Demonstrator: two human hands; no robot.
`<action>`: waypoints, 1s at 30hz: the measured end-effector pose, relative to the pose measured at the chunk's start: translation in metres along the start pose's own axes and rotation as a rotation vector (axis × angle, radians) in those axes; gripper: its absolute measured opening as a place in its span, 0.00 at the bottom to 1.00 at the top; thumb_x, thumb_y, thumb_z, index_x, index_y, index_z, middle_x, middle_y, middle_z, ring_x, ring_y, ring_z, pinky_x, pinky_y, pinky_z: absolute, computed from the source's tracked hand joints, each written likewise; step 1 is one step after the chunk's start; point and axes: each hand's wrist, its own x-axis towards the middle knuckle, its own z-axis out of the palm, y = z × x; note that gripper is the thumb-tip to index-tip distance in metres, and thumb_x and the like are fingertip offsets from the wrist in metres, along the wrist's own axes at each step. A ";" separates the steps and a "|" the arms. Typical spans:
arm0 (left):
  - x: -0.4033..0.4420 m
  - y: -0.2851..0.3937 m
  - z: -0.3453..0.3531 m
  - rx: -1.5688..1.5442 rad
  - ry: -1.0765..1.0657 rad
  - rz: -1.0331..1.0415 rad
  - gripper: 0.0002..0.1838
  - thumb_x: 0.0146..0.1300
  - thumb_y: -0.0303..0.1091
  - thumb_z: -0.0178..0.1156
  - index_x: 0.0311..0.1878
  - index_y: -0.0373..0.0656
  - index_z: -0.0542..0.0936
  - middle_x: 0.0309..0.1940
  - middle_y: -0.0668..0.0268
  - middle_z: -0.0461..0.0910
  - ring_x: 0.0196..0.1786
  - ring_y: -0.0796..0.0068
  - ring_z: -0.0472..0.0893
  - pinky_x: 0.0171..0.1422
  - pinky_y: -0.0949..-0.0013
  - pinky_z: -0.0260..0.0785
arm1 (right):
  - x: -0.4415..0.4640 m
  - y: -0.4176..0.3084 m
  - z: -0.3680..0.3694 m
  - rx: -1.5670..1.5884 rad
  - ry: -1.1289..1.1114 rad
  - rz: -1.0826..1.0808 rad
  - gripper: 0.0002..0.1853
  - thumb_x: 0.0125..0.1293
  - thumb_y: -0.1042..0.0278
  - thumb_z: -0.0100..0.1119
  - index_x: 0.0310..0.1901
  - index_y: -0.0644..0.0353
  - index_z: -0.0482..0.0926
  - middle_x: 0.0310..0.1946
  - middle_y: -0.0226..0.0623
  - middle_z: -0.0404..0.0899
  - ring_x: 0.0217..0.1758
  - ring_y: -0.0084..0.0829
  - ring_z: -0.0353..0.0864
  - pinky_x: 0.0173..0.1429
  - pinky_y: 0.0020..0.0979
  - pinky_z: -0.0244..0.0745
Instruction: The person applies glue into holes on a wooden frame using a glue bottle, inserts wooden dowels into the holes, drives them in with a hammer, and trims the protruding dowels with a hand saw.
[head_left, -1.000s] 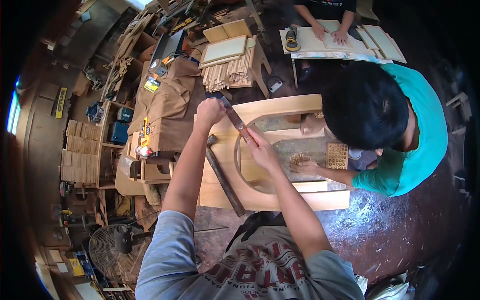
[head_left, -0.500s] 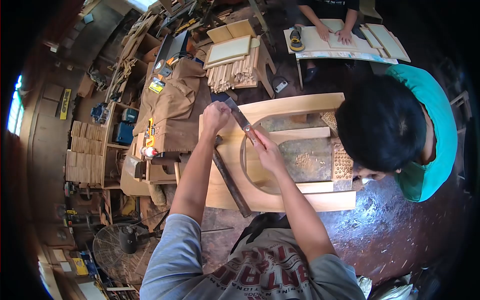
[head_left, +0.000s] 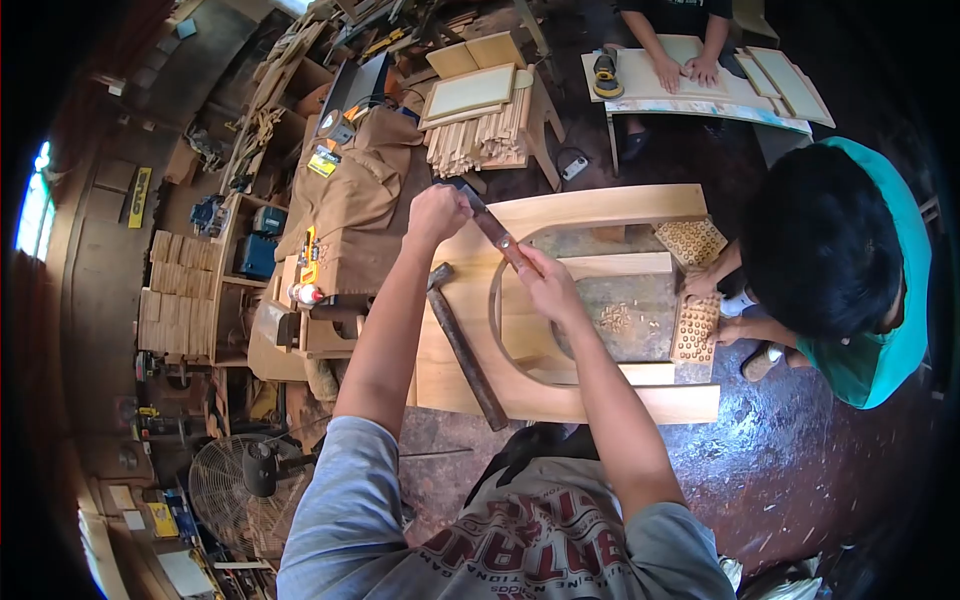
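Observation:
My right hand (head_left: 552,290) is closed around the wooden handle of a flat-bladed hand tool (head_left: 490,224), with a round rivet where handle and blade meet. Its blade slants up and left to my left hand (head_left: 440,212), which is curled into a fist at the blade's far end. What those fingers hold is hidden. Both hands are above a pale wooden frame (head_left: 570,404) with a large curved opening. On the frame, below my left hand, lies a hammer (head_left: 466,350) with a dark, worn handle.
A co-worker in green (head_left: 850,270) bends at the right, hands by a board of round wooden pieces (head_left: 696,328). Another person's hands (head_left: 686,72) rest on panels beside a sander (head_left: 606,76). Wood strips (head_left: 480,140), a brown cloth (head_left: 350,190) and a fan (head_left: 250,485) are around.
The view has shifted slightly, moving the scene a little to the right. The co-worker in green has leaned back, uncovering their hands at the board. My hands keep the same hold.

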 end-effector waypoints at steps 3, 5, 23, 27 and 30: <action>-0.003 -0.002 0.004 0.035 0.020 0.056 0.04 0.56 0.35 0.69 0.30 0.49 0.90 0.36 0.62 0.89 0.45 0.56 0.87 0.52 0.53 0.81 | 0.001 -0.004 -0.007 -0.017 -0.041 -0.039 0.25 0.77 0.63 0.58 0.73 0.58 0.78 0.65 0.50 0.84 0.67 0.46 0.85 0.70 0.39 0.77; -0.005 -0.001 0.007 0.089 0.077 0.135 0.06 0.59 0.36 0.66 0.31 0.47 0.88 0.36 0.60 0.88 0.47 0.56 0.87 0.53 0.52 0.81 | -0.007 -0.008 -0.004 -0.026 0.005 -0.179 0.27 0.76 0.64 0.59 0.74 0.57 0.76 0.62 0.53 0.85 0.66 0.48 0.86 0.69 0.40 0.77; -0.027 -0.012 -0.005 -0.231 0.300 -0.014 0.06 0.64 0.33 0.69 0.37 0.42 0.89 0.31 0.60 0.84 0.37 0.61 0.84 0.45 0.58 0.76 | -0.038 -0.020 0.036 -0.235 -0.050 0.023 0.25 0.81 0.65 0.55 0.76 0.54 0.75 0.66 0.44 0.85 0.65 0.30 0.85 0.66 0.32 0.77; -0.044 0.001 -0.035 -0.554 0.460 -0.201 0.07 0.70 0.34 0.68 0.41 0.39 0.86 0.31 0.58 0.82 0.33 0.62 0.82 0.42 0.62 0.76 | -0.065 -0.017 0.004 0.061 0.119 -0.096 0.27 0.81 0.70 0.53 0.79 0.56 0.72 0.69 0.37 0.83 0.63 0.24 0.82 0.64 0.27 0.76; -0.078 0.051 -0.011 -0.582 0.364 -0.028 0.05 0.66 0.31 0.69 0.41 0.40 0.87 0.35 0.55 0.86 0.38 0.54 0.86 0.46 0.57 0.79 | -0.070 -0.011 -0.049 -0.132 0.274 -0.479 0.30 0.81 0.70 0.55 0.82 0.58 0.67 0.54 0.35 0.88 0.45 0.18 0.82 0.49 0.22 0.77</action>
